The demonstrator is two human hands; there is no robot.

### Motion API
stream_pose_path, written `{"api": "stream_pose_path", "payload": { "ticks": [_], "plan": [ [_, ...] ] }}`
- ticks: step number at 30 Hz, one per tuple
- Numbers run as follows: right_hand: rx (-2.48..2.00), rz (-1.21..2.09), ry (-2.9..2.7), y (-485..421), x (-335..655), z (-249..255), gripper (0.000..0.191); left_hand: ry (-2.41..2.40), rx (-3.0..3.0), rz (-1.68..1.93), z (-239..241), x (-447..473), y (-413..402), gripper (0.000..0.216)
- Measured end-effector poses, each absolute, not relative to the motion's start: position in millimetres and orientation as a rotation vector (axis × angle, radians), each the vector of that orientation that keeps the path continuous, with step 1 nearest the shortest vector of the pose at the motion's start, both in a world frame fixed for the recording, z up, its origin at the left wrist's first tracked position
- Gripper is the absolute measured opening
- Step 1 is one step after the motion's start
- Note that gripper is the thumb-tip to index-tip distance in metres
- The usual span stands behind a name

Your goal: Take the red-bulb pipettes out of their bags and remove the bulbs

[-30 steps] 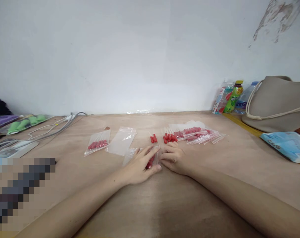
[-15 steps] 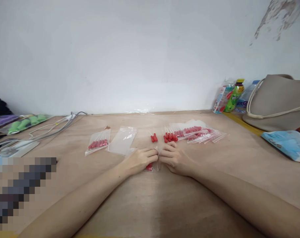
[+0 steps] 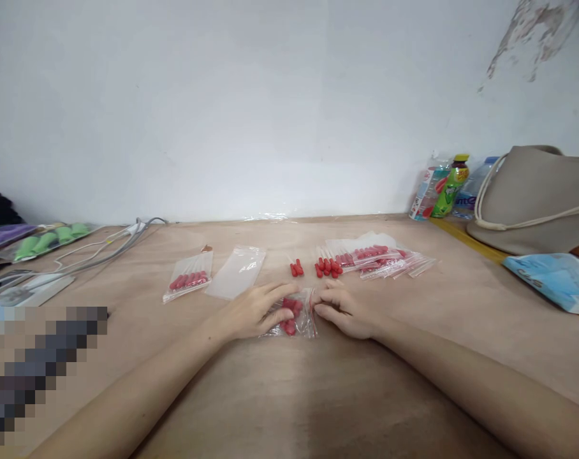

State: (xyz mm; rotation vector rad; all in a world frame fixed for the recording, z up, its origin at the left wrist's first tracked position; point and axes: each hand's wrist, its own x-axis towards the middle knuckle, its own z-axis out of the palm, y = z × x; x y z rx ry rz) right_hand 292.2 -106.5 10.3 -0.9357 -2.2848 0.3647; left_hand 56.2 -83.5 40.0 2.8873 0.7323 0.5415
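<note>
A small clear zip bag (image 3: 296, 315) with several red pieces inside lies on the wooden table (image 3: 289, 389) between my hands. My left hand (image 3: 251, 312) rests on the bag's left part, fingers pressed down on it. My right hand (image 3: 342, 310) pinches the bag's right edge with curled fingers. Just beyond lie loose red pieces (image 3: 296, 268) and a second cluster of red pieces (image 3: 328, 266). A filled bag (image 3: 189, 277) and an empty clear bag (image 3: 236, 271) lie to the left.
A pile of filled bags (image 3: 380, 258) lies at the right. Bottles (image 3: 449, 186), a beige bag (image 3: 538, 201) and a blue packet (image 3: 555, 280) stand at the far right. Cables (image 3: 102, 248) and green items (image 3: 45, 239) lie at the far left.
My left hand has slid leftward off the bag's middle, so the red pieces inside now show. My right hand stays at the bag's right edge.
</note>
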Motion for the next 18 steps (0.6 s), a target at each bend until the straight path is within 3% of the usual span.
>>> {"api": "stream_pose_path", "payload": {
  "ticks": [3, 9, 15, 18],
  "plan": [
    [-0.984, 0.503, -2.114, -102, 286, 1, 0.014, 0.769, 2.791, 0.486, 36, 52, -86, 0.06],
    [-1.033, 0.931, -1.942, -98, 276, -1, 0.011, 0.86, 2.662, 0.53, 22, 49, -88, 0.052],
    [-1.122, 0.656, -2.13, -102, 275, 4, 0.019, 0.905, 2.619, 0.723, 9, 55, -92, 0.046],
    [-1.168, 0.727, -2.063, -102, 272, 0, 0.02, 0.903, 2.635, 0.735, 9, 56, -93, 0.046]
  ]
}}
